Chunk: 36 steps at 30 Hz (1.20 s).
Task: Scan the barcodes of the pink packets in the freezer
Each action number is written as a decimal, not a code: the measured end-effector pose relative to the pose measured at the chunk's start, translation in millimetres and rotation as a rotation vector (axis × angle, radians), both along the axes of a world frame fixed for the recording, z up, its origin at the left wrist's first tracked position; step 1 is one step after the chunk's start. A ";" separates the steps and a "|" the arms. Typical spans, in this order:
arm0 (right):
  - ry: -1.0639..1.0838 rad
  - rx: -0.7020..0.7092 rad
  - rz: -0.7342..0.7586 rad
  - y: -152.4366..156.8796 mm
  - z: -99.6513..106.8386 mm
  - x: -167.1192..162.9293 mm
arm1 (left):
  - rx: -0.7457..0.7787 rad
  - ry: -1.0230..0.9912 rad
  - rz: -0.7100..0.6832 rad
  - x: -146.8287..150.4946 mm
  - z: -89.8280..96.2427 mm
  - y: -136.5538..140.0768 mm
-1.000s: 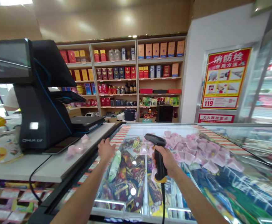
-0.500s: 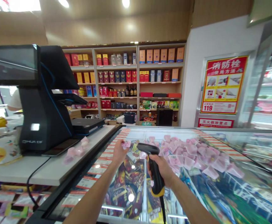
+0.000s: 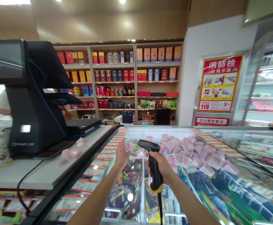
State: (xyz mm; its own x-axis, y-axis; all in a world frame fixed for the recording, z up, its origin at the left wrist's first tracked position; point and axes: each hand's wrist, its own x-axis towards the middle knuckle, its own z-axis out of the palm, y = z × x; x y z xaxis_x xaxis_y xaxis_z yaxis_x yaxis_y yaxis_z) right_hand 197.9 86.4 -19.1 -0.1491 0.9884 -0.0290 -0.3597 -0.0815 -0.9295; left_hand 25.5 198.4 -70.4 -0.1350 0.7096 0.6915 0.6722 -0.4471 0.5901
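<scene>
My right hand [image 3: 162,166] is wrapped round the handle of a black and yellow barcode scanner [image 3: 154,165], whose head points left. Its cable hangs down toward me. A small pink price tag [image 3: 128,147] with a barcode is pinched in my left hand [image 3: 121,155], just left of the scanner's head. Between them a pink tag holder [image 3: 141,153] lies on the glass lid. To the right, many similar pink tag holders [image 3: 188,149] are heaped on the glass top of the freezer [image 3: 143,181], with packaged goods visible below.
On the left counter [image 3: 36,175] stands a black point-of-sale terminal [image 3: 36,118], with several pink holders [image 3: 73,152] beside it. A person's hand [image 3: 66,113] shows behind the terminal. Shelves [image 3: 114,65] with boxes and bottles line the back wall.
My left hand has turned so the tag's barcode faces me more, a little closer to the scanner. The view has shifted slightly to the right. A person's hand now shows behind the terminal.
</scene>
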 end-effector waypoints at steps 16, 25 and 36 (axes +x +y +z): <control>0.076 0.034 -0.146 12.2 1.4 18.0 | -0.557 -0.025 -0.209 83.9 -8.2 -21.1; -0.172 0.180 -0.296 21.7 -8.2 -4.8 | -0.639 -0.400 -0.421 60.5 13.2 -68.1; -0.798 0.557 -0.196 30.6 -5.1 -91.7 | -0.666 -1.057 -0.596 -8.1 46.4 -108.3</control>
State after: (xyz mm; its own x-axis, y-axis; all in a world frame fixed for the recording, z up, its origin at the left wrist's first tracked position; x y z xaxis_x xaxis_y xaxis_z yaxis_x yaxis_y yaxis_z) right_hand 106.2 117.0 -24.2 -0.1211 0.8964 0.4265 0.4276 0.4348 -0.7925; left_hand 17.4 90.1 -23.9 0.0600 0.9975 -0.0368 -0.4146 0.0584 0.9081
